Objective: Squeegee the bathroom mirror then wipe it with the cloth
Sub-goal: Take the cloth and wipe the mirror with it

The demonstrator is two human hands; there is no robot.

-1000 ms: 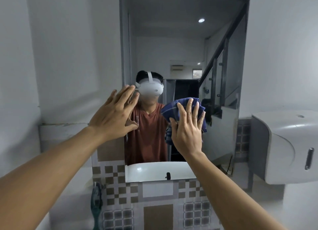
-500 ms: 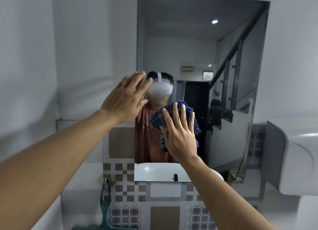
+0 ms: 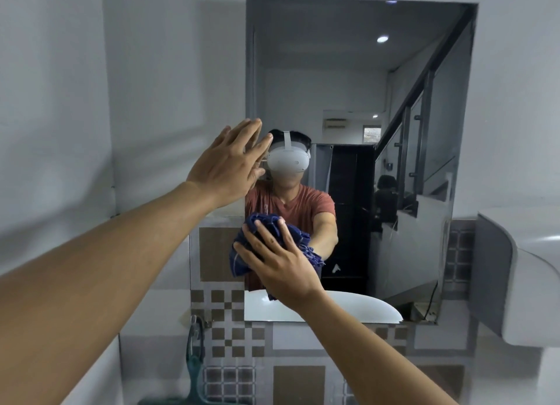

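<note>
A tall rectangular mirror (image 3: pixel 348 86) hangs on the grey wall in front of me. My right hand (image 3: pixel 280 265) presses a bunched dark blue cloth (image 3: pixel 266 241) flat against the mirror's lower left part, near its left edge. My left hand (image 3: pixel 230 165) rests with fingers spread on the mirror's left edge at mid height and holds nothing. A teal squeegee (image 3: pixel 194 365) stands handle-up against the tiled wall below the mirror at the lower left. The mirror reflects a person in a red shirt wearing a white headset.
A white paper dispenser (image 3: pixel 521 271) juts from the wall at the right. Brown and white patterned tiles (image 3: pixel 230 335) run below the mirror. The mirror reflects a white basin, a staircase and a railing.
My right hand has slid the cloth down and to the left across the glass. My left hand has stayed by the mirror's left edge. The view has shifted so the mirror sits further right.
</note>
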